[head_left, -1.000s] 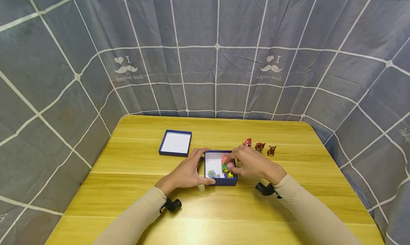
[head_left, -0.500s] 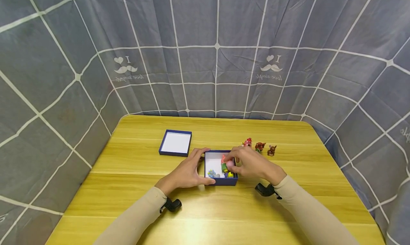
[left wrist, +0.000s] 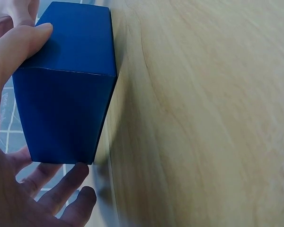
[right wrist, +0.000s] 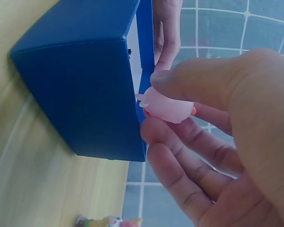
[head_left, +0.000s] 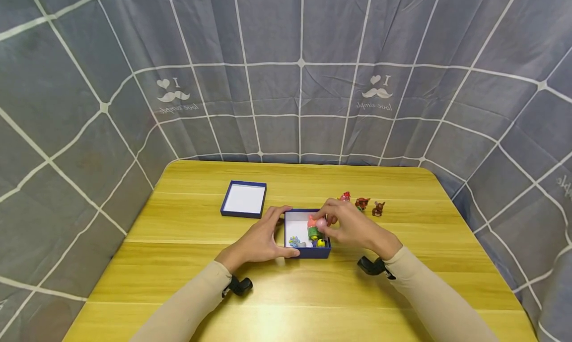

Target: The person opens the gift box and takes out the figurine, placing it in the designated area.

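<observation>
A dark blue box (head_left: 313,253) with a white inside stands open-topped on the table. My left hand (head_left: 261,240) grips its left side, thumb on the near wall (left wrist: 75,38) and fingers around the far side. Over the box's right part, my right hand (head_left: 356,228) pinches a small pale pink figurine (right wrist: 168,105) between thumb and fingers, close to the rim. Inside the box lie a pink-and-green figurine (head_left: 313,228), a yellow one (head_left: 321,243) by the near right corner, and a light blue one (head_left: 296,241) at the near left.
The blue box lid (head_left: 244,199) lies white side up at the back left. Behind my right hand stand a red figurine (head_left: 344,197), a reddish-brown figurine (head_left: 362,203) and a brown figurine (head_left: 378,209) in a row. A grey gridded curtain (head_left: 277,89) surrounds the table (head_left: 286,302).
My right hand has lifted slightly with the pale pink figurine, which now shows more clearly above the box's right side. The left hand keeps its grip on the box.
</observation>
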`<state>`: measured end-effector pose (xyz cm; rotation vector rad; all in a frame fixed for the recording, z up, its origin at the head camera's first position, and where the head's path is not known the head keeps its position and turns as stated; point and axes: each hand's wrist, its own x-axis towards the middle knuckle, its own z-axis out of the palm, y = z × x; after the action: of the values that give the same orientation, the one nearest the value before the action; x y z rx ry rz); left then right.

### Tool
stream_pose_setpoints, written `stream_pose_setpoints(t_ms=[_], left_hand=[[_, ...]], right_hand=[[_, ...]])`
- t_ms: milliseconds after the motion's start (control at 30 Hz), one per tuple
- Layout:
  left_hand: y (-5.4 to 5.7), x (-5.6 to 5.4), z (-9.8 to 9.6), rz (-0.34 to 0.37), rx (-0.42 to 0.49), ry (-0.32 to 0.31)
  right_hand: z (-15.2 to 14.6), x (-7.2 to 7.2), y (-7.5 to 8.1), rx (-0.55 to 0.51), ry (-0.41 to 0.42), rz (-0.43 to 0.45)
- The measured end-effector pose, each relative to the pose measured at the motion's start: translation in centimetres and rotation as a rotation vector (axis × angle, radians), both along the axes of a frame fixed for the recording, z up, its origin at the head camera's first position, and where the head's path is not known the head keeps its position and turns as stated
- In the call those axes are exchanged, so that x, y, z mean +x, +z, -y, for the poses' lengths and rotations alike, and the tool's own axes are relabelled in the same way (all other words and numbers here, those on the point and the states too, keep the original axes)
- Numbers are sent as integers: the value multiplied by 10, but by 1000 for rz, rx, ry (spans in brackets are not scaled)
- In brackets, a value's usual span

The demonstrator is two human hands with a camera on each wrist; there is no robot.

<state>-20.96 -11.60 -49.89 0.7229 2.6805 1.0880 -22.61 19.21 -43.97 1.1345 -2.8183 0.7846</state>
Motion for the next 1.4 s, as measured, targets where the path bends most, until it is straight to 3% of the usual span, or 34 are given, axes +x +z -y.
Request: stream_pose_setpoints(t_ms=[267, 600, 933, 1400], left_hand=[[2, 1, 1, -1, -2, -4], [1, 1, 1, -11, 10, -10], [0, 0, 0, -9, 9, -3], [-1, 1, 1, -9, 4, 0]], right_hand=[[-4, 2, -3, -44, -4, -50], [-9, 6, -3, -93, -34, -48], [-19, 7, -10, -149, -55, -116], [-30, 13, -20, -218, -95, -91]])
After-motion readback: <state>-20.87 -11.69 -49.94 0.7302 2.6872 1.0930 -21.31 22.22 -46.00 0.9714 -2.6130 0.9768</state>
